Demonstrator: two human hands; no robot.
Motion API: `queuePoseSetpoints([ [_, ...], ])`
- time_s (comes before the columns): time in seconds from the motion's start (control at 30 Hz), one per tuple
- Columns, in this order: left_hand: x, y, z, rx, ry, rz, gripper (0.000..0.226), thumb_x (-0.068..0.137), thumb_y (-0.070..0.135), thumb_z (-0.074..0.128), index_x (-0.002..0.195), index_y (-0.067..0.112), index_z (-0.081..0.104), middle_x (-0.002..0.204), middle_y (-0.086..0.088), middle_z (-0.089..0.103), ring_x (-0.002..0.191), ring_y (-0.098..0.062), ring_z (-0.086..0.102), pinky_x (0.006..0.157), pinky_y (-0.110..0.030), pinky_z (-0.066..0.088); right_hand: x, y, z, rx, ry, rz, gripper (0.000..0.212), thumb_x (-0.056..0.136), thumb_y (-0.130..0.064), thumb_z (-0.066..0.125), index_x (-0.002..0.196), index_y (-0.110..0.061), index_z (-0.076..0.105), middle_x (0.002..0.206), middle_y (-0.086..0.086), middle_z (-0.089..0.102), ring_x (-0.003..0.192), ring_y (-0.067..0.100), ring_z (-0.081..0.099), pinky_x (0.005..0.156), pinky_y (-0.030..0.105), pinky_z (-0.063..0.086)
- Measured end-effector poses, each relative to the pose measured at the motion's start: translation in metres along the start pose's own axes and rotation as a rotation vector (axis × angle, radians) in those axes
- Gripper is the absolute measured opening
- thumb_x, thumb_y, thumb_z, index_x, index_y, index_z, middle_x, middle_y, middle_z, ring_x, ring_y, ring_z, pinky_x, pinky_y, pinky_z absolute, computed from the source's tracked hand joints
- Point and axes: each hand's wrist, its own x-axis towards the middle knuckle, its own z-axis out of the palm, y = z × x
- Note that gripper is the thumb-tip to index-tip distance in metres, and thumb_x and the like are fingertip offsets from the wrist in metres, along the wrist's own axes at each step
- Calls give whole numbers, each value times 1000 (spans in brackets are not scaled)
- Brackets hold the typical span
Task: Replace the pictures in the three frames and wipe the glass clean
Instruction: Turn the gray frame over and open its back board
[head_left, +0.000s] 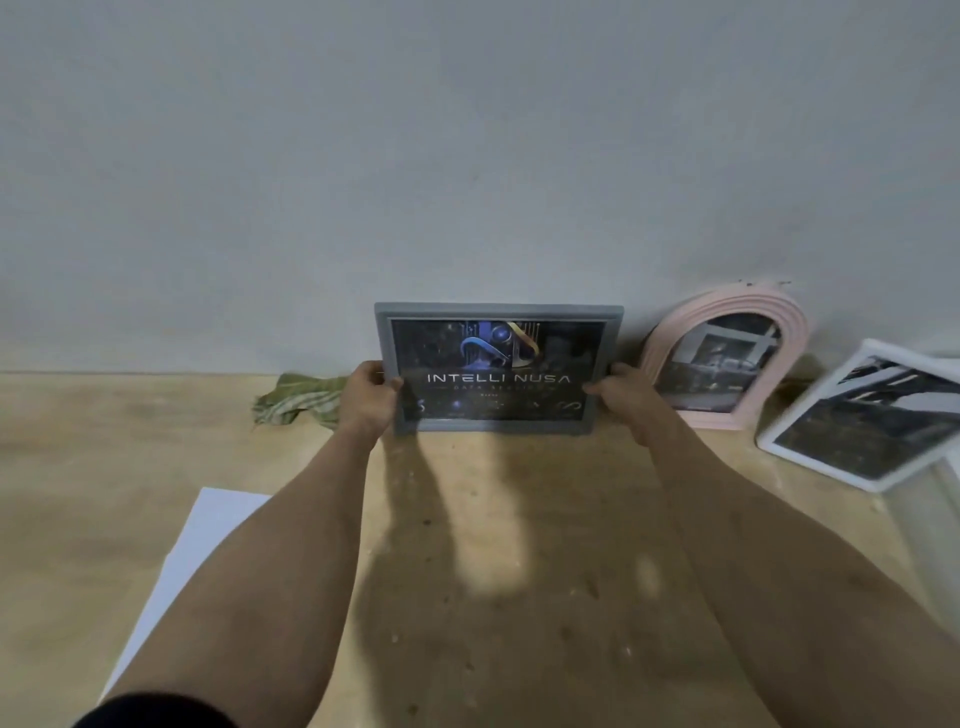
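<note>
Both forearms reach fwd: left hand (370, 396) & right hand (618, 396) clamp fingers on grey frame's (498, 312) short ends, long axis sideways, upright against wall.

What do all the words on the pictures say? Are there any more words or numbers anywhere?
"INTELLI NUSA": big white letters on the picture in the grey frame.
Smaller lines under it on the same picture: too blurred to read.
Pink arched frame: no words I can make out.
White frame: no words I can make out.
</note>
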Motion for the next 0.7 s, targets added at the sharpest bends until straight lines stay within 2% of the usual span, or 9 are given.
queuePoseSetpoints([
  [0.1,8,-10,-6,-13,12,43,14,97,17,58,109,13,65,106,-17,71,102,-39,66,93,-56,53,0,7,-8,-12,55,-79,7,86,-6,63,92,-8,66,97,15,65,78,24,59,69,31,47],
  [0.2,5,-14,-11,-28,-37,64,7,96,23,59,99,22,65,99,-15,71,98,-40,68,90,-58,55,-16,12,-25,60,29,-105,7,89,-11,63,96,-11,66,87,9,66,73,19,57,64,28,43],
  [0.27,-7,-12,-12,-12,-51,72,8,96,26,60,99,22,66,99,-14,72,96,-39,68,88,-57,56,-31,15,-39,129,-46,-91,7,90,-15,64,96,-12,66,86,5,67,74,18,60,66,29,47],
  [0.37,-29,-11,-4,10,-68,54,14,91,34,62,92,22,68,99,-12,73,98,-38,68,89,-57,55,-57,18,-67,149,-116,-125,9,88,-17,66,90,-9,66,85,11,68,77,24,64,70,34,53],
  [0.43,-55,-6,5,45,-76,33,25,90,37,61,97,16,70,105,-13,73,99,-36,68,91,-53,56,-76,20,-87,135,-112,-151,13,85,-18,69,84,-7,63,78,13,63,71,24,62,66,33,53],
  [0.53,-128,19,24,233,-78,89,39,91,41,59,107,6,68,108,-9,70,99,-29,65,88,-33,50,-117,22,-118,137,-69,-144,14,83,-16,71,79,-7,61,69,14,60,61,22,56,65,33,51],
  [0.6,-174,38,45,299,-98,207,42,93,42,61,113,6,67,116,-15,68,108,-32,65,90,-35,50,-141,22,-130,136,-20,-150,15,82,-12,72,72,-6,62,66,12,65,59,23,59,65,34,52],
  [0.67,-220,64,68,283,-218,344,52,89,48,65,124,9,66,126,-12,66,116,-31,63,98,-39,50,-158,18,-134,94,27,-160,13,78,-11,74,74,-3,66,71,13,68,65,24,63,66,36,54],
  [0.7,-245,79,79,289,-285,418,53,85,53,67,120,13,68,122,-9,69,112,-28,65,96,-39,51,-170,17,-136,71,54,-170,14,74,-11,76,77,0,68,77,13,70,70,26,66,71,40,58],
])
